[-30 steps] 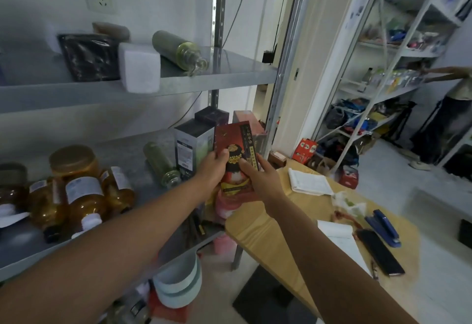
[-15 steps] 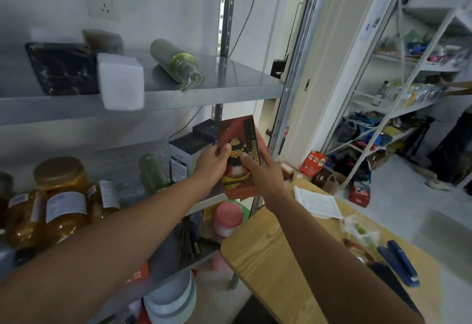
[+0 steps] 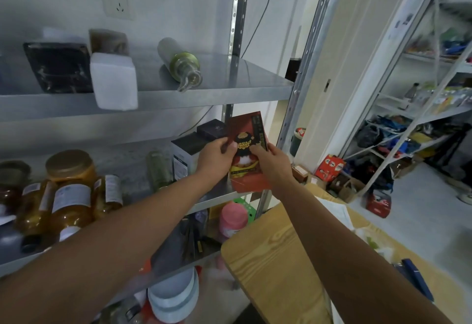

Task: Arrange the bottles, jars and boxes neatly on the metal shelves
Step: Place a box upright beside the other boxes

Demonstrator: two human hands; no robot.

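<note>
Both hands hold a red box with a gold and black figure printed on it, upright at the right end of the middle metal shelf. My left hand grips its left edge, thumb on the front. My right hand grips its right edge. Behind the box stand a white box with a dark top and a black box. A green glass bottle lies on the same shelf, and several amber jars crowd the left. Another green bottle lies on the upper shelf.
On the upper shelf sit a white block overhanging the front edge and a black tray. A pink bottle stands on the lower shelf. A wooden table is under my right arm. A second cluttered rack stands at right.
Both hands have lifted the red box up and carried it toward the middle shelf's right end. The view has tilted upward with them.
</note>
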